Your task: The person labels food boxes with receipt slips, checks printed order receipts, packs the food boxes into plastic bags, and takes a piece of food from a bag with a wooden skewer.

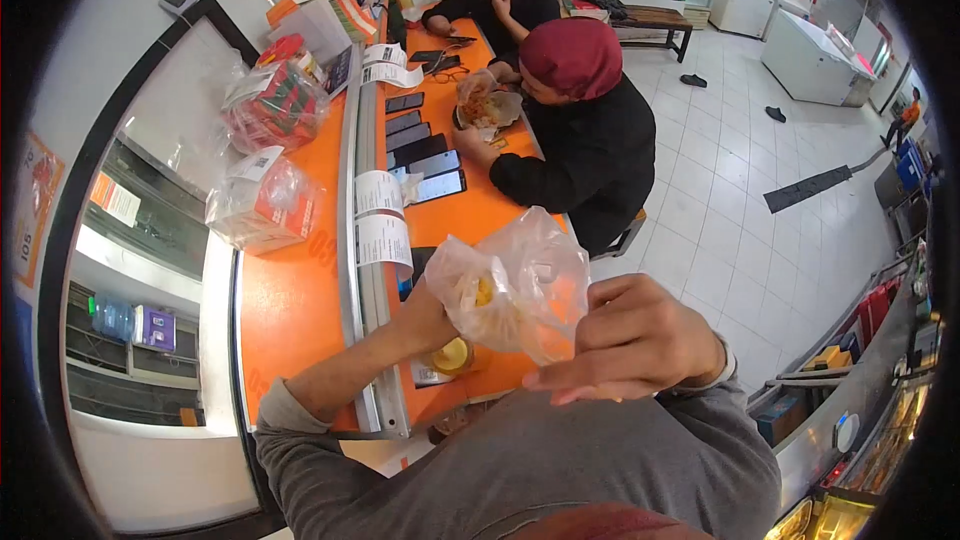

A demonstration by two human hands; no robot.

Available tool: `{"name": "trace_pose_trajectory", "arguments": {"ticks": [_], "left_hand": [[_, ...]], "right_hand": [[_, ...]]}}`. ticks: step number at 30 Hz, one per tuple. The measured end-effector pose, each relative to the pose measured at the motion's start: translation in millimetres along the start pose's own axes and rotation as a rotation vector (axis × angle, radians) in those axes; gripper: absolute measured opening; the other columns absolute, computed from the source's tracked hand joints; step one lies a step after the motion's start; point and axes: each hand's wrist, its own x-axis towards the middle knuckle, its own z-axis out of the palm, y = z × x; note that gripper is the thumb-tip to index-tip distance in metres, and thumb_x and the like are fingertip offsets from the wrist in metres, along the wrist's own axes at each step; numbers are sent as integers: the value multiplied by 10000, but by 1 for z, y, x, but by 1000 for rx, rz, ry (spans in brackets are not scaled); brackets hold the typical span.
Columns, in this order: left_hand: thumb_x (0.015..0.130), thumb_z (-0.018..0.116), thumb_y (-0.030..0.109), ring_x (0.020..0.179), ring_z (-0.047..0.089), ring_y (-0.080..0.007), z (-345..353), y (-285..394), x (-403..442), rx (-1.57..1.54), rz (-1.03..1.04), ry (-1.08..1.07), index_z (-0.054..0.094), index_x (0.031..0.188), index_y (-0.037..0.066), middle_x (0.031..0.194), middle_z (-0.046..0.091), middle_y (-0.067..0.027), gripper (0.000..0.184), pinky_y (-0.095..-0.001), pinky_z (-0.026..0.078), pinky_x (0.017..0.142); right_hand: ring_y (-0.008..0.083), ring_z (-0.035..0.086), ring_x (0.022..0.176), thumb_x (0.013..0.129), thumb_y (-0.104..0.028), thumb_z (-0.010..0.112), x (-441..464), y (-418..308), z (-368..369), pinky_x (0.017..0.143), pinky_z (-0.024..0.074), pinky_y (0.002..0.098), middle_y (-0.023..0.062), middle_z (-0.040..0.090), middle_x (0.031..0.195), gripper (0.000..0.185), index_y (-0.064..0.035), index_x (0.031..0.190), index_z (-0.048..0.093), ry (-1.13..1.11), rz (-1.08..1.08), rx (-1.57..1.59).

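A clear plastic bag (540,275) with yellowish food low in its left part is held up over the orange counter (285,305). My left hand (425,318) is wrapped round the bag's left side, its fingers partly behind the plastic. At the bag's right edge, my right hand (640,335) has its fingers curled and pressed together on the plastic, with the index finger pointing left. Below the bag stands a cup with a yellowish top (452,355), close to my left wrist.
Several phones (440,186) and paper receipts (383,240) lie along the counter. Wrapped packages (262,202) sit on the left ledge. A person in a maroon head covering (585,130) eats from a bowl (487,112); another person (505,0) sits beyond. Freezers and a bench (645,18) stand behind.
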Motion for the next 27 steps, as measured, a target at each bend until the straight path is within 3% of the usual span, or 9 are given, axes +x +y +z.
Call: {"name": "trace_pose_trajectory", "arguments": {"ticks": [2,6,11,17,21,27], "left_hand": [[764,759,204,1049,542,-284,-3,-8,-4,72,33,-30,581,1051,54,1102,573,-122,369,-407,427,909],[757,762,213,1003,573,-256,2,-20,-4,-197,19,6,585,1065,66,1072,591,-105,385,-385,455,874],[748,767,207,989,586,-242,3,-39,-2,-63,53,-36,599,1058,74,1059,605,-94,377,-371,466,865],[743,772,205,987,592,-242,5,-53,-11,-206,-6,-27,603,1059,75,1057,611,-93,382,-368,470,865],[739,775,204,985,596,-241,5,-56,-14,-240,-20,-8,606,1060,76,1056,614,-92,385,-367,473,864],[733,779,202,983,603,-240,3,-62,-13,-279,-37,28,610,1061,78,1054,620,-90,389,-364,478,863]], "right_hand": [[143,473,498,848,-240,695,0,7,13,485,326,308,30,494,614,258,-48,1021,709,44,-65,41],[156,497,499,842,-228,702,5,6,10,471,327,307,35,520,616,210,-32,919,703,147,-22,38],[152,515,495,848,-248,697,2,10,17,469,332,301,26,541,605,223,-25,857,693,270,-65,37],[156,518,478,915,-348,617,8,7,18,460,320,302,33,554,598,361,-21,764,642,443,-146,-25],[148,493,433,967,-410,511,9,14,25,420,290,290,63,558,588,481,-9,711,579,656,-324,-25],[133,476,412,959,-411,530,14,15,24,407,277,266,57,549,567,461,-17,725,582,618,-417,-106]]}}
